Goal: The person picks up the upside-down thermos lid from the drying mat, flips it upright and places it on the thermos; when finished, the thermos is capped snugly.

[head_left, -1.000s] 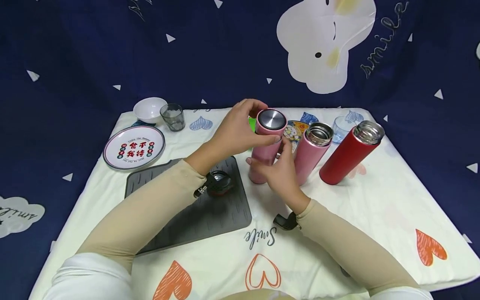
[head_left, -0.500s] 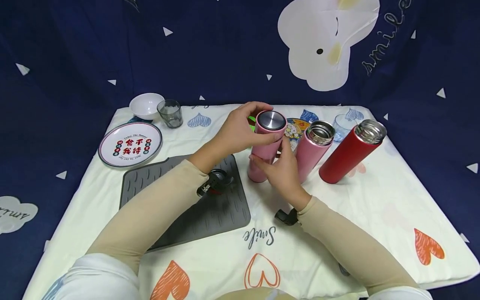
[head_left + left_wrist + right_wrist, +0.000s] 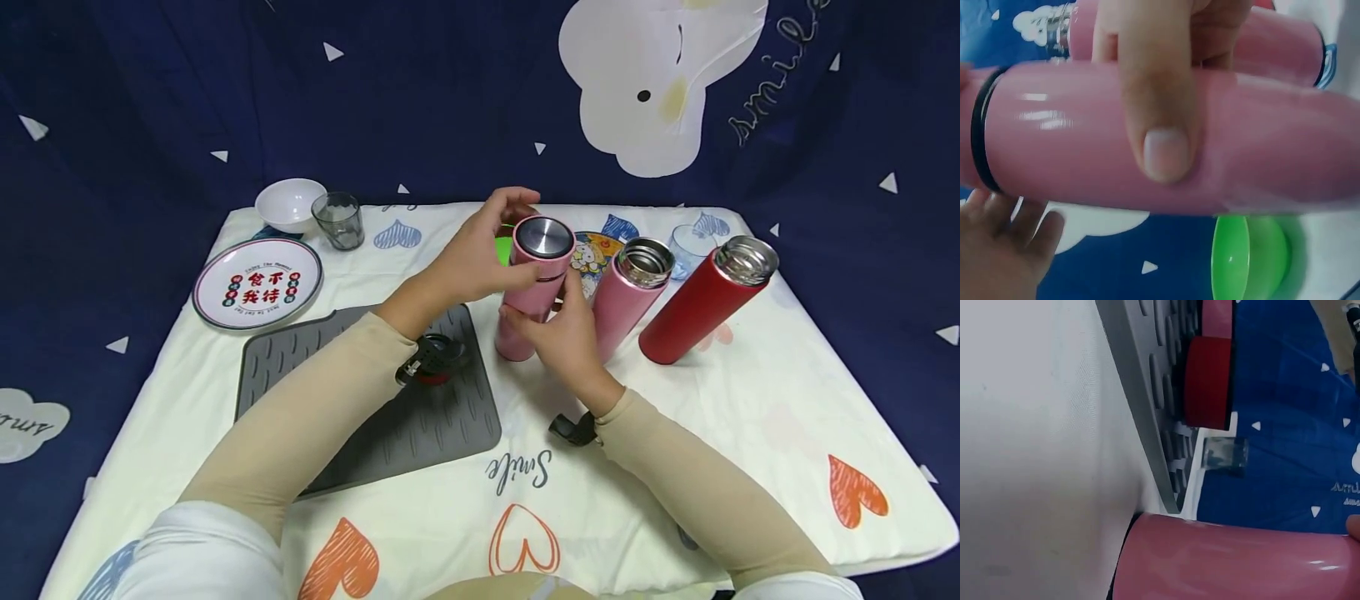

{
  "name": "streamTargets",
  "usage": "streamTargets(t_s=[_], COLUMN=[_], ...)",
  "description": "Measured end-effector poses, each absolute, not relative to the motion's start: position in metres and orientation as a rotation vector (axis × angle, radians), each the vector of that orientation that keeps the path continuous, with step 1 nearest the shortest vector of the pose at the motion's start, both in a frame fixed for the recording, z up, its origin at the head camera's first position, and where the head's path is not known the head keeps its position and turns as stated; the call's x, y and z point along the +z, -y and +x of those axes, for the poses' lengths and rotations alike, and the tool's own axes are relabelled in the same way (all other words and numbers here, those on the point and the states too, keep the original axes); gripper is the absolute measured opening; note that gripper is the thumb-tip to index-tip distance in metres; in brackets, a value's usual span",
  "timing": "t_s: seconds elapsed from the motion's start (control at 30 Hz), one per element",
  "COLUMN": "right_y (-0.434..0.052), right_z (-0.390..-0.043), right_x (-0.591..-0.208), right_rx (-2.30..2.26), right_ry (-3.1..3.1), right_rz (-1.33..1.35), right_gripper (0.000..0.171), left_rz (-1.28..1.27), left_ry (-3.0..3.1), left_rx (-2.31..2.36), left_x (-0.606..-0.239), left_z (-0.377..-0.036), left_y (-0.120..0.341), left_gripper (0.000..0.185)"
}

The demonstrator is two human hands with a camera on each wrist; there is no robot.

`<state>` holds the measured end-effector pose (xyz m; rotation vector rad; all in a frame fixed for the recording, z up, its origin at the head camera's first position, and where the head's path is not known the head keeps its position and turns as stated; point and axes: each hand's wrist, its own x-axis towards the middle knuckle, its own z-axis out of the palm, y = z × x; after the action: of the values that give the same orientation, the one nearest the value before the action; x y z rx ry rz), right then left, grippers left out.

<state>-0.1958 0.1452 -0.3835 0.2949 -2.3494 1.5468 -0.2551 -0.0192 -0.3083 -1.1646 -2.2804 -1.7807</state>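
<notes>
Pink flask [image 3: 517,340], capped: left hand [image 3: 474,254] at 10 o'clock, fingers curled round cap [image 3: 545,238]; right hand [image 3: 567,340] at 5 o'clock, fingers gripping body [image 3: 532,302].

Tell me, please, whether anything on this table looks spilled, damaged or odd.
No spill or damage shows. The only oddity: the red bottle and the neighbouring pink bottle stand uncapped, unlike the held lidded bottle.

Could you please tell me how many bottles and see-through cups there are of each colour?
Pink bottles: 2
Red bottle: 1
Grey see-through cup: 1
Light-blue see-through cup: 1
Total: 5
</notes>
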Motion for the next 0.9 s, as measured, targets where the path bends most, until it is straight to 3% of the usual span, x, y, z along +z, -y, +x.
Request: streamTargets(t_s=[0.7,0.9], right_y=[-0.144,-0.133], right_z=[-0.196,-0.181], right_x=[-0.383,-0.353], right_rx=[1.593,1.658], right_ry=[2.351,2.333], right_rz=[0.261,0.288], right_gripper=[0.08,0.078], left_rz=[-1.192,-1.166], left_ry=[2.27,2.34], left_rx=[-1.86,-1.891], left_x=[-0.309,-0.309], left_z=[-0.259,-0.261], left_y=[0.018,0.018], left_gripper=[0.075,0.074])
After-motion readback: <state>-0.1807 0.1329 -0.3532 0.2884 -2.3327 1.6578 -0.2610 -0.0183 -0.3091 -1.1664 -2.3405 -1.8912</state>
